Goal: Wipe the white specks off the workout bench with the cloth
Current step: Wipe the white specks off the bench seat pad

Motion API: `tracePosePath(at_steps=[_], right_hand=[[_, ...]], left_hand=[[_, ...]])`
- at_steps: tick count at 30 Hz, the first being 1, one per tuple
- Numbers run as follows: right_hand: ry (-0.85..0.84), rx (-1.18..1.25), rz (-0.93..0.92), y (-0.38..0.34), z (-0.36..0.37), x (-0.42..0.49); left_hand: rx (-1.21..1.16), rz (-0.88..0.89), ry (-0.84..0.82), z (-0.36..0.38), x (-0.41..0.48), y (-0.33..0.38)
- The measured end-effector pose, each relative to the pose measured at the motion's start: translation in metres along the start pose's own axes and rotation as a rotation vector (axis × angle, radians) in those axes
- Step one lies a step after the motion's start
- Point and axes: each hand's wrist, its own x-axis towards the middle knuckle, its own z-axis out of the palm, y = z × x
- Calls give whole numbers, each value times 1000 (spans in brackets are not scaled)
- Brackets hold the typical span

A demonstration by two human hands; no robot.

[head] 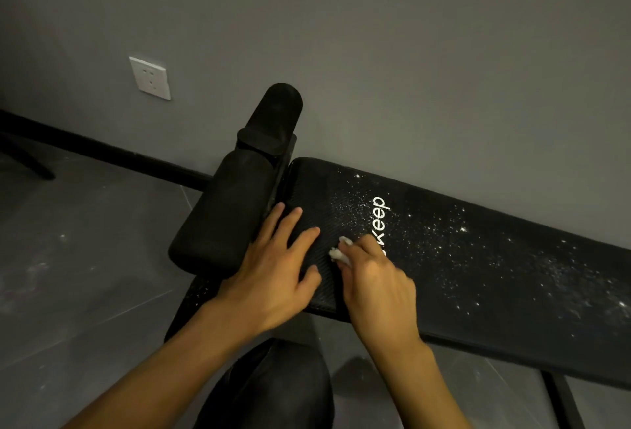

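Two hands on the speckled bench pad

The right hand [374, 278] bunches a white cloth [339, 252] against the workout bench [478, 275]; the left hand [273, 275] lies flat, fingers spread, just beside it — white specks [512, 258] scatter rightward from the cloth.

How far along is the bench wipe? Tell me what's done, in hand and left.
Done: the patch of the workout bench around the flat left hand looks nearly speck-free. In hand: the right hand grips the cloth, pressed on the pad beside the Keep logo. Left: white specks around the logo and thicker further along the pad.
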Motion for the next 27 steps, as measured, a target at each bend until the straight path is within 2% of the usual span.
tracePosePath(at_steps=[2,8,15,21,27], right_hand=[[14,0,9,2,1,3],[38,-54,-65,3,2,3],[3,-47,-125,7,-2,78],[-43,-3,-287,16,-14,33],[22,-12,-193,5,1,100]], left_hand=[[65,-5,39,-1,16,8],[120,-51,12,9,41,10],[130,-42,-3,11,41,8],[84,-38,20,11,42,9],[73,-53,27,13,42,9]])
